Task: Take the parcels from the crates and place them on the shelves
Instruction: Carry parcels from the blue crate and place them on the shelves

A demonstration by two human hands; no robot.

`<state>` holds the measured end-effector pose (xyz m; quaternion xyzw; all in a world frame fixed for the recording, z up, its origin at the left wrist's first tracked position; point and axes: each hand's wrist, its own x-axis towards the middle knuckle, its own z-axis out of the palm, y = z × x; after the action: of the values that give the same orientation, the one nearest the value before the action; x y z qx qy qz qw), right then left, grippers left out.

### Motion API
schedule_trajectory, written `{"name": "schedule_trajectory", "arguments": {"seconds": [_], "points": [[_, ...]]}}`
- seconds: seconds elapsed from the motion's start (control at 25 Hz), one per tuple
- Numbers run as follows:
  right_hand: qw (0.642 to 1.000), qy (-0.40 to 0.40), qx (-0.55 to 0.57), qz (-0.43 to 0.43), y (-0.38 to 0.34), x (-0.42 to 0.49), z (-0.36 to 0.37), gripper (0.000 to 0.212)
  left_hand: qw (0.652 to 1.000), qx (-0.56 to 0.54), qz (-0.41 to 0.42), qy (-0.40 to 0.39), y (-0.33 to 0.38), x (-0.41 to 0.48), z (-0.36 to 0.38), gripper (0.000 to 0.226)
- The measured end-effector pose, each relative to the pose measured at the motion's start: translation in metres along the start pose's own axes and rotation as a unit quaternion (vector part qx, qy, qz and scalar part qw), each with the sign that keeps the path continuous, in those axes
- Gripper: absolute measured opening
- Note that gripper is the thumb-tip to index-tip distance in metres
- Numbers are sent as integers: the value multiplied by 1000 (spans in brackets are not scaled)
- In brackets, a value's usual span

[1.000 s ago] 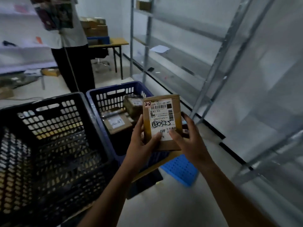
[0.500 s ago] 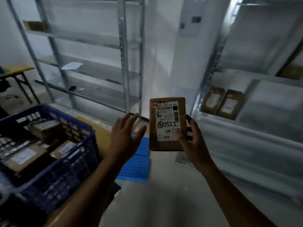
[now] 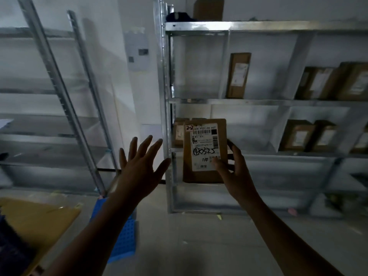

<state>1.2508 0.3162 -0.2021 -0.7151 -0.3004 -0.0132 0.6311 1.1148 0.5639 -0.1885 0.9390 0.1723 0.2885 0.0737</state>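
Observation:
My right hand (image 3: 235, 174) grips a flat brown cardboard parcel (image 3: 188, 168) by its right edge, thumb pressed on the white shipping label. The parcel is upright, held in front of the metal shelf unit (image 3: 239, 101) at the height of its lower shelves. My left hand (image 3: 140, 166) hovers to the left of the parcel, fingers spread and holding nothing. The crates are almost out of view; only a dark corner shows at the bottom left.
Several brown parcels stand on the shelves: one upright (image 3: 238, 75), more at the right (image 3: 316, 82), (image 3: 298, 135), and one behind the held parcel (image 3: 178, 132). A second bare rack (image 3: 65, 96) stands left. A blue plastic panel (image 3: 121, 234) and yellow board (image 3: 37, 220) lie on the floor.
My view has swung right from the crates to the parcel shelves. My left hand let go of the parcel and opened; my right hand carried the parcel toward the shelf unit.

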Motion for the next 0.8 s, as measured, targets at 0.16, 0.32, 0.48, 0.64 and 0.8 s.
{"name": "schedule_trajectory", "arguments": {"seconds": [0.16,0.32,0.48,0.64,0.8], "points": [[1000,15,2,-12,20,18,-32,73,999,-10,29,-14,30,27,22,79],[1000,28,-6,6,51,41,-43,73,997,-46,48,-34,44,58,57,83],[998,47,-30,26,86,75,-44,71,994,-69,63,-61,48,96,103,82],[995,64,-56,54,120,118,-45,80,989,-76,83,-92,49,148,151,87],[991,91,-60,79,152,158,-48,79,985,-68,101,-124,50,199,200,81]]}}
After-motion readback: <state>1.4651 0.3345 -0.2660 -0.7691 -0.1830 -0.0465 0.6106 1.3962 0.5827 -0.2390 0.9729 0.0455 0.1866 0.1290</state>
